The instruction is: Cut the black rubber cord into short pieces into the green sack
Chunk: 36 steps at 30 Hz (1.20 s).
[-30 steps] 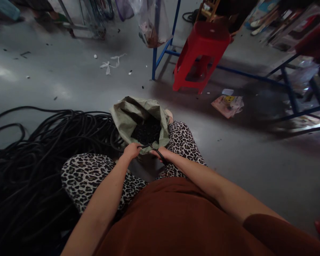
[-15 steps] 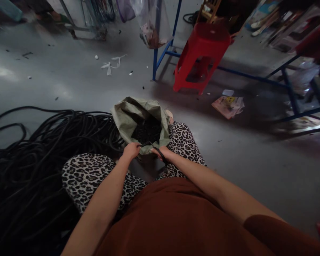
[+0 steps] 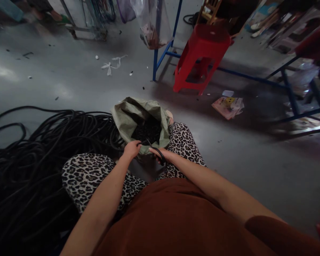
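A green woven sack [image 3: 124, 122] stands with its mouth spread between the person's knees, holding many small black pieces [image 3: 146, 131]. At its near rim my left hand [image 3: 132, 149] is closed around a black cord [image 3: 140, 143], whose short end points to the right. My right hand [image 3: 160, 155] grips black-handled scissors [image 3: 162, 156]; their blades point up and left over the sack, close to the cord. To the left, long black cords [image 3: 77, 124] lie in a large tangled heap on the floor.
A red plastic stool [image 3: 202, 42] stands beyond the sack, beside a blue metal frame [image 3: 154, 64] with a clear bag hanging from it. Crumpled packaging [image 3: 228, 106] and white scraps [image 3: 109, 67] lie on the floor. Part of another person shows at the upper left.
The scissors and my right hand have shifted slightly left, and the blades look more spread from the cord. My left hand has barely moved.
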### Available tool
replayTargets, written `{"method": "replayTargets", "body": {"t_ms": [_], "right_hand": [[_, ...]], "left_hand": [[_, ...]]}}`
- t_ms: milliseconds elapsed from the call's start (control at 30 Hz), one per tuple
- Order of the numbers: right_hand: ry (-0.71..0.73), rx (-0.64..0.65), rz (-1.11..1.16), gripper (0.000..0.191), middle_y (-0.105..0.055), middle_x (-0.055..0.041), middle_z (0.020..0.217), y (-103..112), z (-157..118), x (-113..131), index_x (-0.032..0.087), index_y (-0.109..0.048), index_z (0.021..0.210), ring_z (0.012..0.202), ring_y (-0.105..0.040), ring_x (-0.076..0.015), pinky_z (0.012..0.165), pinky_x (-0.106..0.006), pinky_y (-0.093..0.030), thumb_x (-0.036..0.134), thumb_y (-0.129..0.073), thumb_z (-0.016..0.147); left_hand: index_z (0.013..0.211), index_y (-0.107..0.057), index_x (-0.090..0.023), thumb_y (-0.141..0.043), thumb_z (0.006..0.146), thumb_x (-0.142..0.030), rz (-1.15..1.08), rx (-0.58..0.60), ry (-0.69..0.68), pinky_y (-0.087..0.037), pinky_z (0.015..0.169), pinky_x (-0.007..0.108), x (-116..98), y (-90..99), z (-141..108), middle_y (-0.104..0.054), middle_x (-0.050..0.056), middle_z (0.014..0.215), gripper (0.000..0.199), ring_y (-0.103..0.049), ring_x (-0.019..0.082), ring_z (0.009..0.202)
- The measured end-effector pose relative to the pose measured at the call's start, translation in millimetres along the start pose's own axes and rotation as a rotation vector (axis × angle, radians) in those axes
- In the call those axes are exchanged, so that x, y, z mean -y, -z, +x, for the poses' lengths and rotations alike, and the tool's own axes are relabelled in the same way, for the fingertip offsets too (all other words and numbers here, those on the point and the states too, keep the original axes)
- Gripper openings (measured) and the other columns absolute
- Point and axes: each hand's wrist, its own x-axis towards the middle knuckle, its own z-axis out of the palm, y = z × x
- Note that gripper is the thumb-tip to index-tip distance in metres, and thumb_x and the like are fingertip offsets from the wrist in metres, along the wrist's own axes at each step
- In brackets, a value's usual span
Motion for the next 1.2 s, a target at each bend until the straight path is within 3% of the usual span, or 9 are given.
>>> {"method": "replayTargets", "body": {"t_ms": [300,633,800,1200], "right_hand": [[0.03,0.043,0.023,0.057,-0.049,0.0009,0.054,-0.1,12.0,-7.4,0.013,-0.052,0.081,0.04,-0.048,-0.0088,0.038,-0.019,-0.041,0.069,-0.05,0.072],[0.026,0.024,0.045,0.054,-0.048,0.0024,0.05,-1.7,4.8,-2.9,0.014,-0.051,0.078,0.038,-0.048,-0.0088,0.038,-0.02,-0.044,0.067,-0.052,0.072],[0.054,-0.008,-0.037,0.055,-0.047,0.001,0.044,-3.3,2.3,0.4,0.014,-0.049,0.07,0.032,-0.046,-0.0103,0.031,-0.02,-0.039,0.068,-0.047,0.074],[0.126,-0.07,-0.198,0.052,-0.046,0.0007,0.038,0.5,4.1,-0.4,0.013,-0.053,0.064,0.03,-0.045,-0.0105,0.031,-0.019,-0.038,0.065,-0.049,0.076]], "left_hand": [[0.109,-0.063,-0.021,-0.048,0.081,-0.03,-0.023,0.038,-0.049,-0.045,0.084,0.026,-3.8,0.0,-1.0,-0.066,0.005,0.107,0.033,-0.059,0.019,0.098],[0.109,-0.063,-0.021,-0.048,0.082,-0.03,-0.012,0.051,-0.093,-0.044,0.087,0.027,-0.4,-2.2,-0.5,-0.065,0.005,0.108,0.032,-0.059,0.019,0.1],[0.11,-0.063,-0.02,-0.049,0.081,-0.03,-0.021,0.048,-0.1,-0.044,0.087,0.027,-0.5,-1.9,0.0,-0.065,0.006,0.109,0.033,-0.059,0.02,0.101],[0.111,-0.062,-0.021,-0.048,0.081,-0.031,-0.012,0.072,-0.073,-0.044,0.085,0.026,-4.0,-0.3,-1.2,-0.065,0.005,0.108,0.035,-0.059,0.019,0.098]]}}
